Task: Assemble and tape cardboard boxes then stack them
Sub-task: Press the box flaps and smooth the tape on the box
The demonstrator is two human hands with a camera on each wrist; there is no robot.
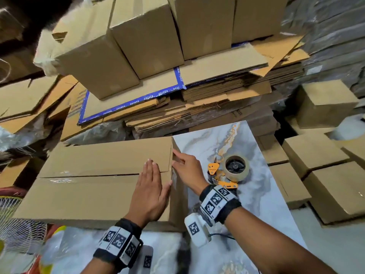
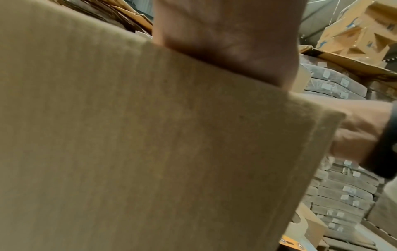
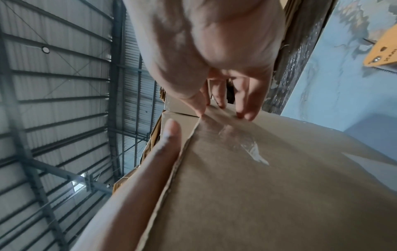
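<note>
Both hands work the right end of the box (image 1: 94,175), which lies on the marble table (image 1: 246,204) beside the tape gun (image 1: 227,171). Left hand (image 1: 152,190) lies flat with straight fingers, pressing the top flaps down near the seam; right hand (image 1: 187,167) presses its fingertips (image 3: 244,113) on the clear tape (image 3: 247,144) folded over the end face, gripping nothing. To finish well, I would keep the flaps pinned and rub the tape tail firmly down so it bonds without wrinkles.
</note>
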